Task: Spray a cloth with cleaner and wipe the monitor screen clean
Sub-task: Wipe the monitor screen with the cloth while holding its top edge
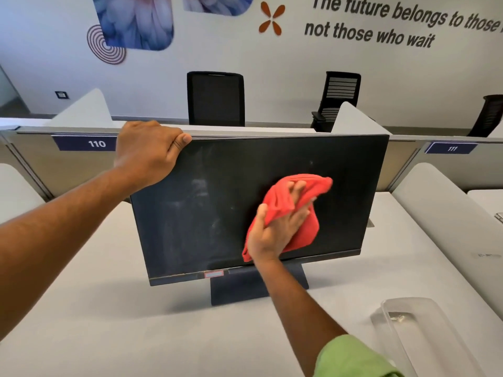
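We see a black monitor [258, 208] standing on a pale table [109, 308], tilted a bit, with its left side higher. Our left hand [148, 153] grips the top left corner of the monitor, fingers curled over the edge, to keep it from moving. Our right hand [275, 227] presses a red cloth [288, 213] against the right half of the screen. The fingers are spread and bent into the folds, so the hand is holding the cloth as it pushes.

The left half of the screen has gray smears and dusty marks on it. We think the wiping is partway done, and that side is not clean yet.

What could go wrong? If the right hand pushes too hard, the monitor could tip back or slide on its stand [255, 287]. If the left hand lets go, nothing holds it steady. The bunched cloth could slip out from under the fingers. A fold could also just push the dirt around and leave new streaks.

Some things we cannot see. The spray bottle is not in view. We cannot tell if the cloth is wet. A clear plastic tray [424, 330] near the right is cut off at the edge, and we cannot make out the small thing inside it. The back of the monitor is hidden.
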`<state>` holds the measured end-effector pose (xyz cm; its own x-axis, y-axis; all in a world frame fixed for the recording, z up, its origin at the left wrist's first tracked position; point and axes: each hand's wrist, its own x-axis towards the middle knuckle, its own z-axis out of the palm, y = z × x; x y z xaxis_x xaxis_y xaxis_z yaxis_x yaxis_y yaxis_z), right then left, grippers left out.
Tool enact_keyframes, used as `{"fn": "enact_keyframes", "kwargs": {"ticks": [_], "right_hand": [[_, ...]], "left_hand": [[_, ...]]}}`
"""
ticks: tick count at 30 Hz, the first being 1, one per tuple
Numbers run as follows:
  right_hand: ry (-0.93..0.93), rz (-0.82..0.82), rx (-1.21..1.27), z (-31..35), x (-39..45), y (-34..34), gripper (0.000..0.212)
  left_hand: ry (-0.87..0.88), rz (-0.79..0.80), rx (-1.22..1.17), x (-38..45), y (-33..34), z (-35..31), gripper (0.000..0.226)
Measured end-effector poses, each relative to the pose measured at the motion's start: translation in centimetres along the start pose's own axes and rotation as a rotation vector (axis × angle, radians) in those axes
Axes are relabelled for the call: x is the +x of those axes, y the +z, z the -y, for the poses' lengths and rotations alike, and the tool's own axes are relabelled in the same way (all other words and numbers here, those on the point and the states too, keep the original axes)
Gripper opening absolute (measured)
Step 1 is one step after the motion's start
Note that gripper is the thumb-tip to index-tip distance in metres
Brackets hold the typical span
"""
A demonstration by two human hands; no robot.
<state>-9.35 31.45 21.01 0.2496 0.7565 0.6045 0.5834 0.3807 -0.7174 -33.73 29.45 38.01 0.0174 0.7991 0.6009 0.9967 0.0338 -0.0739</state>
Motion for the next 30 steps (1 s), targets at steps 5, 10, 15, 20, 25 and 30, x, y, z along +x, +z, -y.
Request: {"fn": "enact_keyframes", "kwargs": {"ticks": [5, 10, 15, 20, 25, 30], "right_hand": [[-0.482, 0.267, -0.187, 0.6, -4.0, 1.8, 0.064], [-1.006, 0.544, -0.35, -2.6, -3.9, -0.3, 0.06], [-1.131, 0.659, -0.451, -7.7, -4.3, -3.3, 0.063], [-0.82, 0.498, -0.382, -11.3, -4.4, -5.2, 0.066], [-0.448, 0.19, -0.288, -8.8, 0.6, -4.9, 0.065], [-0.229, -0.029, -0.172, -0.5, 8.1, -2.7, 0.074]], "left_hand": [[0.003, 0.016, -0.007, -0.4, 0.7, 1.0, 0.059], [0.032, 0.016, 0.0, -0.4, 1.5, 2.4, 0.063], [0.013, 0.034, -0.046, 0.1, 1.0, 1.7, 0.06], [0.035, 0.051, -0.009, 0.6, 0.4, 0.8, 0.044], [0.036, 0.03, 0.011, 0.5, 0.4, 0.6, 0.043], [0.01, 0.041, 0.008, 0.5, 0.9, 0.8, 0.057]]}}
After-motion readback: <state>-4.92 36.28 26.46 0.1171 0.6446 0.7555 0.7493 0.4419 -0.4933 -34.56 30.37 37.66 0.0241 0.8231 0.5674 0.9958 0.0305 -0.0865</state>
